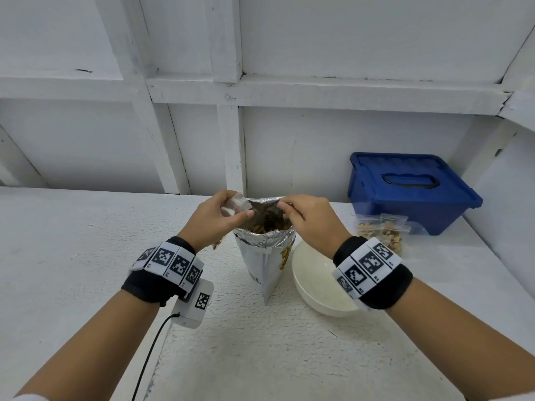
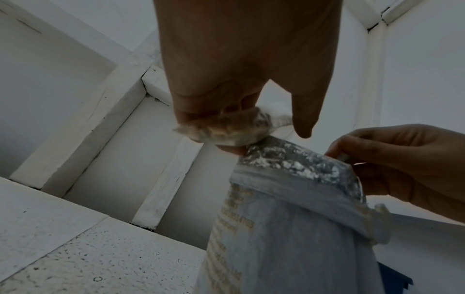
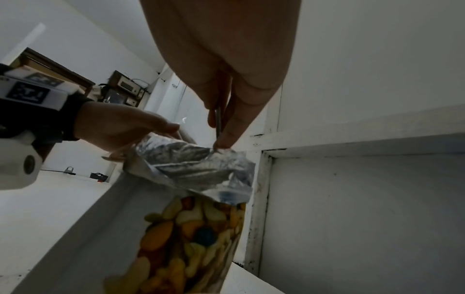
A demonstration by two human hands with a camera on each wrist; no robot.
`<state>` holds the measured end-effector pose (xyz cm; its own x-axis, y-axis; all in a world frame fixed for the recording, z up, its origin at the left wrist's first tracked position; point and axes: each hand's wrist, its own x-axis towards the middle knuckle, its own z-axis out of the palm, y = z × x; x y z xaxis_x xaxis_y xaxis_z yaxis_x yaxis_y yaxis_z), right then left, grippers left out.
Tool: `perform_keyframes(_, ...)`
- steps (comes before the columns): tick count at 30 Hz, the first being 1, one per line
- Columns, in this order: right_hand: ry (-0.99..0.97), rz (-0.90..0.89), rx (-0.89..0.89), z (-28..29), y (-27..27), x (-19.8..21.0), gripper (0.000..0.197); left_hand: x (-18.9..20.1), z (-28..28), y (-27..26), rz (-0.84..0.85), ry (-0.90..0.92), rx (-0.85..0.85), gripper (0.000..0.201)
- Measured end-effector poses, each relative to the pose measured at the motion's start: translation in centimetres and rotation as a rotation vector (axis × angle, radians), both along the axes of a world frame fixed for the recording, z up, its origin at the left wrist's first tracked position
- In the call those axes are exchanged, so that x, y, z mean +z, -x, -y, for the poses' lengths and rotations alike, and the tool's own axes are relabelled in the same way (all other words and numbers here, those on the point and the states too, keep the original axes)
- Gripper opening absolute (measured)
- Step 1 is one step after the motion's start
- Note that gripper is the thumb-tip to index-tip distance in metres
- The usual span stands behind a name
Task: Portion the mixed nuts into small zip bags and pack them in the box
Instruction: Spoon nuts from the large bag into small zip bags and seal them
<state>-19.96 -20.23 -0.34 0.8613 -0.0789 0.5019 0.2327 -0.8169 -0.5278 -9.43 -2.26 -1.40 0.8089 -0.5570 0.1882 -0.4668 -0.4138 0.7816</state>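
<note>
My left hand point(image 1: 214, 215) is pinching a small zip bag point(image 1: 235, 204) beside the foil pouch's point(image 1: 265, 256) rim, while my right hand point(image 1: 309, 218) is pinching the opposite rim, together holding its mouth open. The pouch is standing between my wrists, long axis roughly vertical, mouth pointing up. If I am pulling unevenly, it may tip and spill nuts point(image 1: 267, 225). Beyond my right hand are lying filled bags point(image 1: 382, 231), then the lidded blue box point(image 1: 411, 192).
</note>
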Motion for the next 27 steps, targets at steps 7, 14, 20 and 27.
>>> perform_keyframes(7,-0.1,-0.07,-0.108,-0.6,-0.3,-0.3,0.029,0.4,0.2,0.4,-0.027,0.008,-0.013,0.04)
perform_keyframes(14,-0.394,-0.13,-0.256,-0.1,-0.2,-0.4,0.032,0.3,0.1,0.5,-0.051,0.015,-0.027,0.038)
perform_keyframes(20,-0.597,-0.14,-0.337,0.9,-0.1,0.1,0.033,0.3,-0.1,0.5,-0.049,0.015,-0.018,0.045)
perform_keyframes(27,-0.828,-0.126,-0.426,1.9,-0.2,0.7,0.033,0.5,-0.4,0.3,-0.028,-0.064,-0.04,0.056)
